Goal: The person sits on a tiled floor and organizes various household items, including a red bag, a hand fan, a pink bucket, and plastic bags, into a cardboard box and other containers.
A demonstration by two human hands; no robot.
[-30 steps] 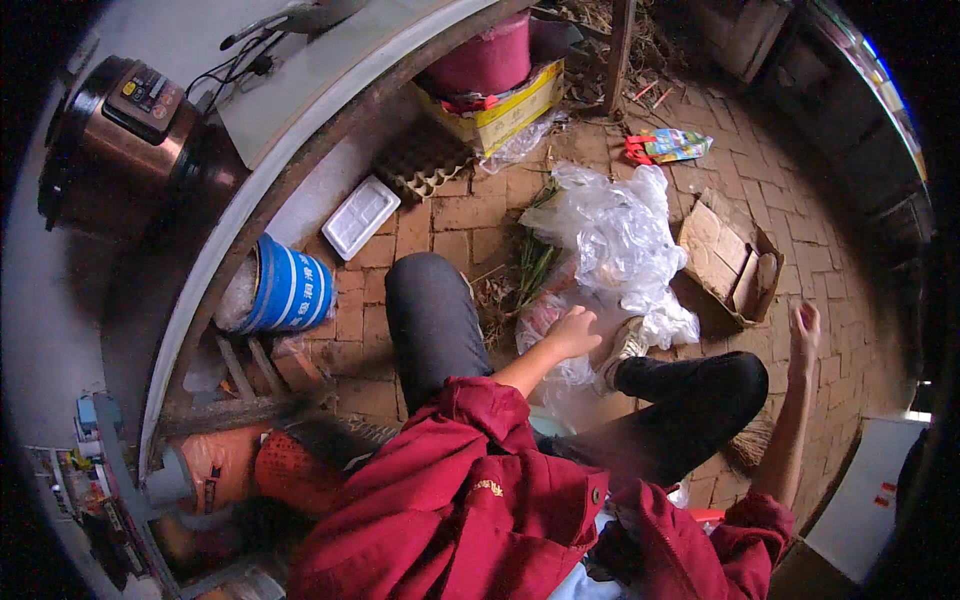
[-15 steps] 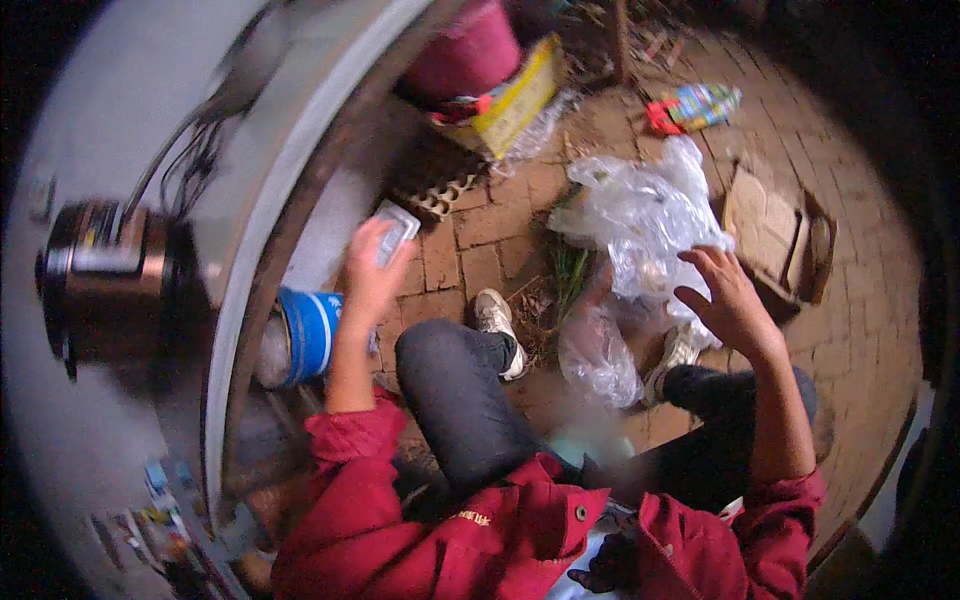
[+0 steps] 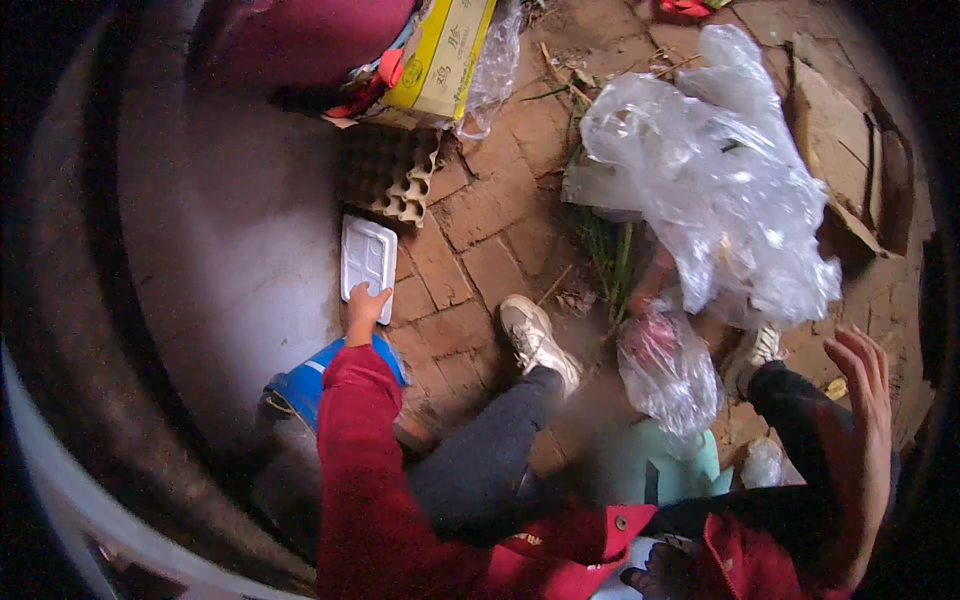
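Note:
My left hand (image 3: 366,308) grips the near end of a shallow white compartment tray (image 3: 368,258), low by the wall at the left. The tray's far end comes close to a stack of egg cartons (image 3: 400,180). Below that hand, a blue bucket (image 3: 330,375) is partly covered by my sleeve. At the right, my right hand (image 3: 866,385) is held in the air over my knee, fingers stretched out and nothing in them. Nearest to it lies a heap of clear plastic bags (image 3: 710,170), with a smaller clear bag (image 3: 668,370) holding something reddish in front.
A yellow cardboard box (image 3: 440,62) and a dark pink tub (image 3: 300,40) stand at the far left. Green stalks (image 3: 610,260) lie on the brick floor between my feet. An opened brown carton (image 3: 840,140) sits at the right. A pale green object (image 3: 660,465) is between my legs.
My view has swung left and down. My left hand has lowered the white tray toward the floor beside the egg cartons. My right hand has drawn back from above the plastic bags toward my knee.

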